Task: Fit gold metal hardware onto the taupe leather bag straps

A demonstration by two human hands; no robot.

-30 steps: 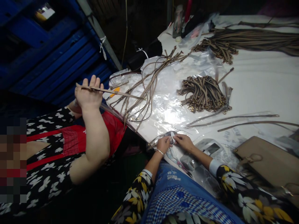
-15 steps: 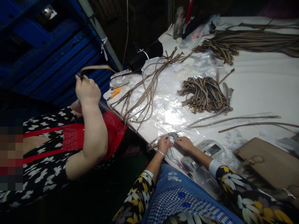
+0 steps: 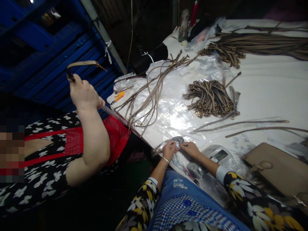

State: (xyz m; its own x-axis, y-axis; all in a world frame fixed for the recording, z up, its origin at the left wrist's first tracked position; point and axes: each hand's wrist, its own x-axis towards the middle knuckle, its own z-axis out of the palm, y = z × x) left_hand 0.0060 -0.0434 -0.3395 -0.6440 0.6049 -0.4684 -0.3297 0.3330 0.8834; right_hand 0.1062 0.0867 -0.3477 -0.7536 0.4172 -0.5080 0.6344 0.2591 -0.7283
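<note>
My left hand [image 3: 169,150] and my right hand [image 3: 189,149] are close together at the table's near edge, both with fingers closed. Between them lies a dark, looped strap in clear plastic [image 3: 178,140], and the fingertips of both hands pinch at its near side. What exactly each fingertip grips is too small to tell. Beyond the hands, a pile of short taupe straps with gold buckles [image 3: 210,98] rests on the white table [image 3: 264,93]. Longer straps [image 3: 156,86] spread over clear plastic at the left.
At the left a person in a red apron raises a hand [image 3: 84,93] with a strap [image 3: 83,63]. A taupe bag [image 3: 276,166] lies at the right, near a clear-wrapped device [image 3: 220,154]. An orange-handled tool [image 3: 119,96] sits at the table's left edge.
The other person's raised hand has moved left with the strap, and a second hand now shows behind it. My hands have hardly moved.
</note>
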